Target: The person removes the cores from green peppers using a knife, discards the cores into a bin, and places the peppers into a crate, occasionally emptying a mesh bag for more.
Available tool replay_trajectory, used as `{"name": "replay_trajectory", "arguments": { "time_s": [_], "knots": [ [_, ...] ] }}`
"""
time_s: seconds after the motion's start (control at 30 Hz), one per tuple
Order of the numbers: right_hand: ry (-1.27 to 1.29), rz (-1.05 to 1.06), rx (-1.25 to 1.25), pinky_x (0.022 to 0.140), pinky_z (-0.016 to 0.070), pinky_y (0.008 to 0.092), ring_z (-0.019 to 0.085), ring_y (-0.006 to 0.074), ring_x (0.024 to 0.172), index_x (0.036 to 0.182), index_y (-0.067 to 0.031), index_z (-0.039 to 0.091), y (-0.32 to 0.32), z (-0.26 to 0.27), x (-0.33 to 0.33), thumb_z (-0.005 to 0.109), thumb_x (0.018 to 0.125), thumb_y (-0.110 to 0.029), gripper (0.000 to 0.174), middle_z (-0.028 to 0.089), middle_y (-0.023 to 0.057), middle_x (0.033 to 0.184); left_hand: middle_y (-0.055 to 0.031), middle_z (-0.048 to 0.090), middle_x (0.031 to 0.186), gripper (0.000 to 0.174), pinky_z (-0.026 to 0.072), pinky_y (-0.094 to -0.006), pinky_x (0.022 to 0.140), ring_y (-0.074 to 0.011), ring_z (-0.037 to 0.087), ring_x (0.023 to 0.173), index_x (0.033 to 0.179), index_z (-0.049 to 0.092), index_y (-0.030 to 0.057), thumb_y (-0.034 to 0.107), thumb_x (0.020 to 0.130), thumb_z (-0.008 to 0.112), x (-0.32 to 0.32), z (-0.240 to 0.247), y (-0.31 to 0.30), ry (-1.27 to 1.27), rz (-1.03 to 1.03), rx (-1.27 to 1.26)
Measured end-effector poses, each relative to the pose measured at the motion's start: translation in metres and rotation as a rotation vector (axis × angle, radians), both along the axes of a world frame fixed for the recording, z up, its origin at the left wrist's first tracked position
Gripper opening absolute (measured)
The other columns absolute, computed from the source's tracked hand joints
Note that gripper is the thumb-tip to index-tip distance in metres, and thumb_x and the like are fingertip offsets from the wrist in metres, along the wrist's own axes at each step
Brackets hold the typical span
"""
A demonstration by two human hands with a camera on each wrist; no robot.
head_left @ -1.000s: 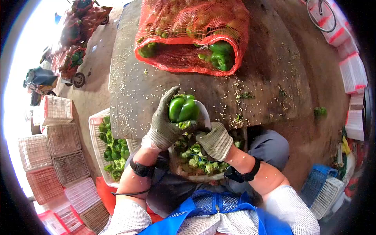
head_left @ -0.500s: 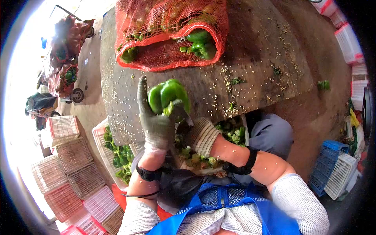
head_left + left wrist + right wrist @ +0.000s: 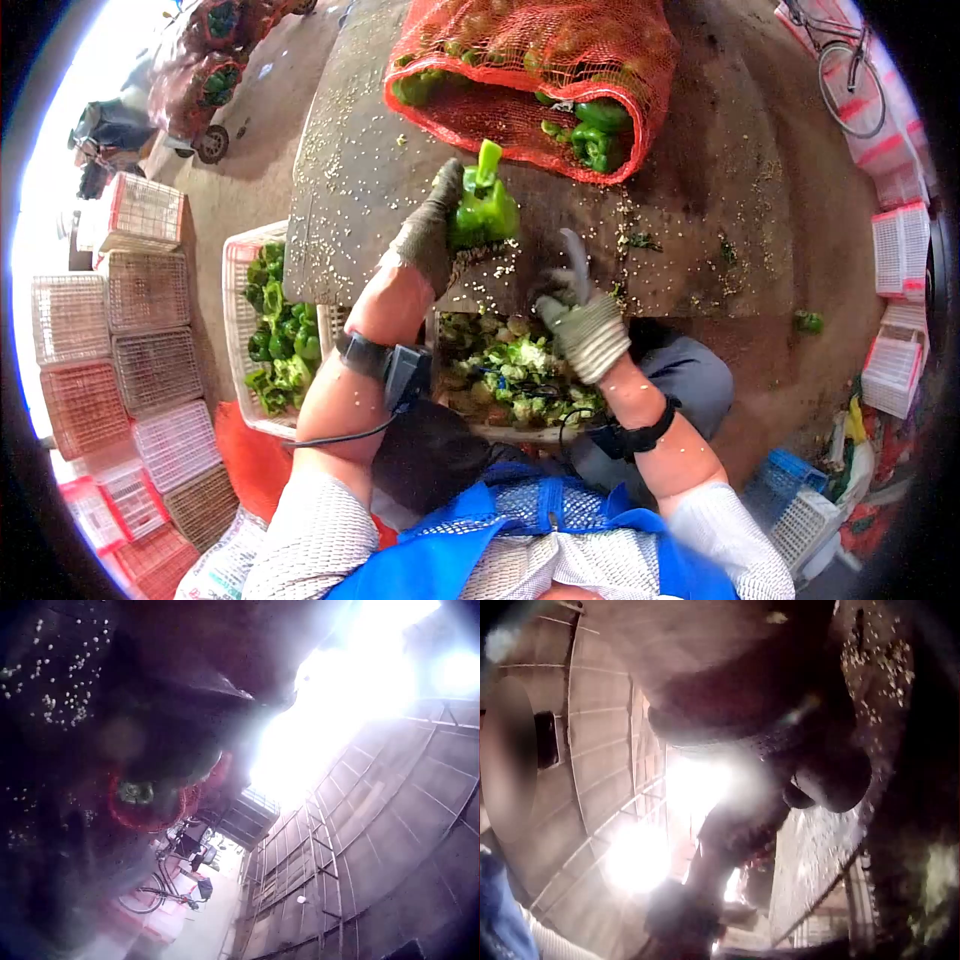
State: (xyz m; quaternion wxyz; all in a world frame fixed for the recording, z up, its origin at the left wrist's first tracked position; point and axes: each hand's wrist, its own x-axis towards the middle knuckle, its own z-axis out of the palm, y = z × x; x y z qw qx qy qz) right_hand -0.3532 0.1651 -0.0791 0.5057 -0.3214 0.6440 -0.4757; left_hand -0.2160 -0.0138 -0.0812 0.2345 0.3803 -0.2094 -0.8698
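Note:
My left hand (image 3: 430, 238), in a grey-green knit glove, grips a green bell pepper (image 3: 484, 220) over the near part of the board. A pale green strip stands up from the top of the pepper. To the right, my gloved right hand (image 3: 588, 332) holds a small knife (image 3: 574, 260), its curved blade pointing up and away from the pepper. Below both hands, a crate (image 3: 480, 433) holds pale pepper cores and scraps. Both wrist views are dark and glary, and the pepper is hard to make out there.
A red mesh sack (image 3: 540, 60) of peppers lies open toward me on the seed-strewn board (image 3: 700, 220). Left of my knees stands a white crate (image 3: 236, 310) of green peppers. Stacked crates (image 3: 150, 360) line the left; a bicycle (image 3: 850, 90) stands far right.
The knife has come away from the pepper, and my right hand has moved to the right with it. The pepper, still in my left hand, now shows a pale strip on top.

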Motion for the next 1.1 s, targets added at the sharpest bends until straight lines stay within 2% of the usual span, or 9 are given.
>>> {"name": "replay_trajectory", "arguments": {
  "time_s": [0.03, 0.07, 0.33, 0.47, 0.53, 0.6, 0.73, 0.87, 1.1],
  "knots": [
    [0.347, 0.020, -0.036, 0.091, 0.0508, 0.0354, 0.063, 0.0241, 0.104, 0.148, -0.0069, 0.033, -0.001, 0.006, -0.010, 0.068, 0.083, -0.010, 0.074, 0.064, 0.0149, 0.117, -0.0142, 0.064, 0.117, 0.054, 0.0559, -0.0490, 0.085, -0.0291, 0.067, 0.097, 0.126, 0.054, 0.0099, 0.054, 0.095, 0.052, 0.003, -0.001, 0.004, 0.036, -0.065, 0.025],
    [0.081, -0.046, -0.151, 0.099, 0.0465, 0.0358, 0.058, 0.0253, 0.115, 0.149, -0.0063, 0.028, -0.002, -0.003, -0.015, 0.072, 0.080, -0.011, 0.082, 0.060, 0.0158, 0.125, -0.0146, 0.064, 0.118, 0.056, 0.0556, -0.0480, 0.086, -0.0288, 0.067, 0.098, 0.127, 0.054, 0.0087, 0.054, 0.095, 0.052, 0.003, -0.003, 0.008, 0.069, -0.136, 0.049],
    [0.450, 0.019, -0.319, 0.101, 0.0447, 0.0352, 0.056, 0.0262, 0.119, 0.142, -0.0065, 0.040, -0.015, 0.011, -0.005, 0.079, 0.074, -0.012, 0.078, 0.055, 0.0156, 0.131, -0.0126, 0.060, 0.124, 0.077, 0.0453, -0.0347, 0.101, -0.0205, 0.059, 0.112, 0.136, 0.046, 0.0012, 0.062, 0.090, 0.053, -0.010, 0.010, 0.049, 0.243, -0.449, -0.067],
    [0.324, 0.102, -0.274, 0.100, 0.0453, 0.0354, 0.056, 0.0276, 0.118, 0.146, -0.0067, 0.033, -0.025, 0.013, -0.012, 0.080, 0.075, -0.018, 0.085, 0.056, 0.0160, 0.129, -0.0142, 0.051, 0.132, 0.089, 0.0445, -0.0330, 0.098, -0.0199, 0.052, 0.116, 0.144, 0.028, -0.0006, 0.057, 0.087, 0.065, -0.007, 0.011, 0.053, -0.158, -0.372, -0.640],
    [-0.081, 0.062, -0.317, 0.099, 0.0461, 0.0351, 0.057, 0.0264, 0.118, 0.149, -0.0065, 0.029, -0.030, 0.013, -0.003, 0.079, 0.077, -0.023, 0.090, 0.057, 0.0157, 0.129, -0.0129, 0.056, 0.126, 0.076, 0.0462, -0.0342, 0.097, -0.0197, 0.055, 0.112, 0.137, 0.041, 0.0008, 0.035, 0.080, 0.079, -0.013, 0.023, 0.062, -0.465, -0.282, -1.204],
    [0.066, 0.044, -0.383, 0.098, 0.0465, 0.0336, 0.058, 0.0202, 0.112, 0.144, -0.0092, 0.040, -0.026, 0.005, -0.003, 0.071, 0.080, -0.007, 0.071, 0.061, 0.0116, 0.123, -0.0093, 0.063, 0.118, 0.054, 0.0487, -0.0321, 0.094, -0.0165, 0.059, 0.105, 0.126, 0.057, 0.0017, 0.020, 0.080, 0.079, -0.015, 0.022, 0.062, -0.549, -0.263, -1.521],
    [0.288, -0.046, -0.317, 0.095, 0.0482, 0.0376, 0.061, 0.0298, 0.112, 0.146, -0.0127, 0.038, -0.028, 0.010, -0.003, 0.071, 0.078, -0.011, 0.075, 0.060, 0.0198, 0.123, -0.0063, 0.065, 0.106, 0.034, 0.0503, -0.0285, 0.085, -0.0139, 0.061, 0.095, 0.118, 0.062, 0.0010, 0.013, 0.088, 0.071, -0.028, 0.015, 0.073, -0.299, 0.014, -0.905],
    [0.328, -0.106, -0.289, 0.084, 0.0533, 0.0415, 0.064, 0.0394, 0.100, 0.146, -0.0169, 0.037, -0.034, 0.018, -0.007, 0.069, 0.079, -0.020, 0.074, 0.066, 0.0224, 0.109, -0.0040, 0.066, 0.102, 0.037, 0.0509, -0.0283, 0.082, -0.0125, 0.061, 0.091, 0.119, 0.062, 0.0027, 0.030, 0.093, 0.066, -0.039, 0.008, 0.062, -0.269, 0.166, -0.720],
    [0.315, -0.027, -0.277, 0.084, 0.0537, 0.0364, 0.068, 0.0284, 0.096, 0.148, -0.0146, 0.030, -0.023, 0.018, -0.003, 0.069, 0.080, -0.020, 0.079, 0.067, 0.0207, 0.105, -0.0055, 0.066, 0.089, 0.046, 0.0558, -0.0353, 0.069, -0.0202, 0.064, 0.077, 0.105, 0.061, 0.0100, 0.054, 0.094, 0.054, -0.036, -0.029, 0.034, 0.116, 0.041, -0.028]
  ]
}}
